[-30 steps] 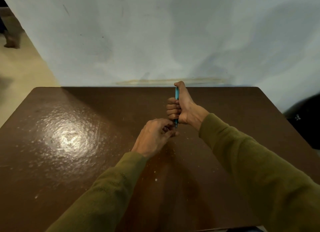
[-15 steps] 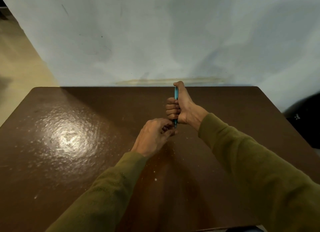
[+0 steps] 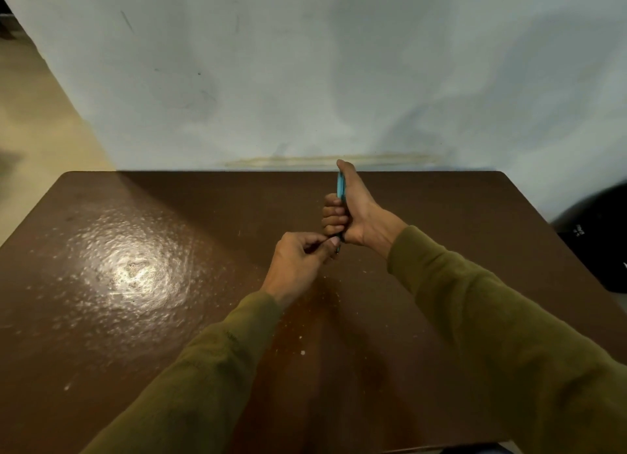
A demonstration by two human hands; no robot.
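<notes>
A slim blue pen (image 3: pixel 340 185) stands nearly upright above the brown table (image 3: pixel 135 250). My right hand (image 3: pixel 353 209) grips its barrel in a fist, with the thumb stretched up along the top end. My left hand (image 3: pixel 300 263) sits just below and to the left, its fingertips pinching the pen's lower tip. Most of the barrel is hidden inside the right fist. Both arms wear olive-green sleeves.
A pale wall (image 3: pixel 322 80) rises right behind the table's far edge. A dark object (image 3: pixel 597 236) sits off the table's right side. Beige floor (image 3: pixel 40 114) shows at the left. Small white specks dot the tabletop.
Both hands stay in the same place on the pen. The left fingertips have shifted slightly at the lower tip.
</notes>
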